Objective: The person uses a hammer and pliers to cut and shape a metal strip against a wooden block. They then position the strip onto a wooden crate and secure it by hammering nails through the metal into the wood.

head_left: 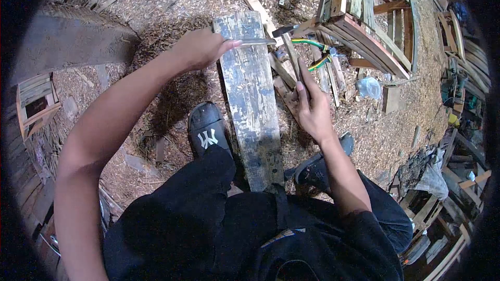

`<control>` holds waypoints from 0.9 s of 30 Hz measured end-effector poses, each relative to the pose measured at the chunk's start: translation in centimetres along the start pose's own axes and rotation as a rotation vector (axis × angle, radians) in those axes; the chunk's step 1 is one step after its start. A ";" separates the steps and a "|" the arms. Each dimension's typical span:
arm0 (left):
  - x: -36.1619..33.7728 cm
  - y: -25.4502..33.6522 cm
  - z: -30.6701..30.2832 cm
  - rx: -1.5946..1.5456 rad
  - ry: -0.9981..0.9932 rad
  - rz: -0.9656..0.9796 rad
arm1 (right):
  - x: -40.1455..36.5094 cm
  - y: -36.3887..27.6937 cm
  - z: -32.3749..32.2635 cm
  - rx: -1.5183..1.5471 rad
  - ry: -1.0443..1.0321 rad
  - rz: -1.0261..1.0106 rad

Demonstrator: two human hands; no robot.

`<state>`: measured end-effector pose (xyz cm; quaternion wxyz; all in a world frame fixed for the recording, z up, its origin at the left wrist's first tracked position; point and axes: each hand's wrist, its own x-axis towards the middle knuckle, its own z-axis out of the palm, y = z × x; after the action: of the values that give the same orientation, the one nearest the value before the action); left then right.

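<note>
A worn grey plank [255, 99] with flaking paint lies lengthwise in front of me, running from between my legs outward. My left hand [200, 48] is closed on a thin metal strip [258, 41] that lies across the plank's far end. My right hand [311, 105] grips a narrow wooden stick [291, 57] that points away from me, just right of the plank. Pliers with green and yellow handles [315, 54] lie on the ground beyond my right hand.
Sawdust and wood shavings cover the ground. A slatted wooden frame [364, 21] stands at the upper right, with scrap slats around it. A crumpled plastic bag [370, 87] lies nearby. My black shoe [208, 130] rests left of the plank. A small wooden box [35, 105] sits far left.
</note>
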<state>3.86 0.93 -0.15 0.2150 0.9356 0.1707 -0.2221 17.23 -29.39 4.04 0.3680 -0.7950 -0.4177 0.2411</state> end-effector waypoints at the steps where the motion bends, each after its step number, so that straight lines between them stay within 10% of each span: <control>1: 0.1 0.2 -0.3 0.028 -0.013 0.001 | -0.1 0.1 0.1 0.030 -0.003 0.072; 27: -0.4 0.1 0.6 0.099 0.116 0.041 | 0.8 -1.9 -1.8 0.305 -0.083 0.437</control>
<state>3.36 0.46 -0.45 0.1627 0.9597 0.1527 -0.1710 17.99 -28.67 6.53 0.4053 -0.7910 -0.2099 0.4074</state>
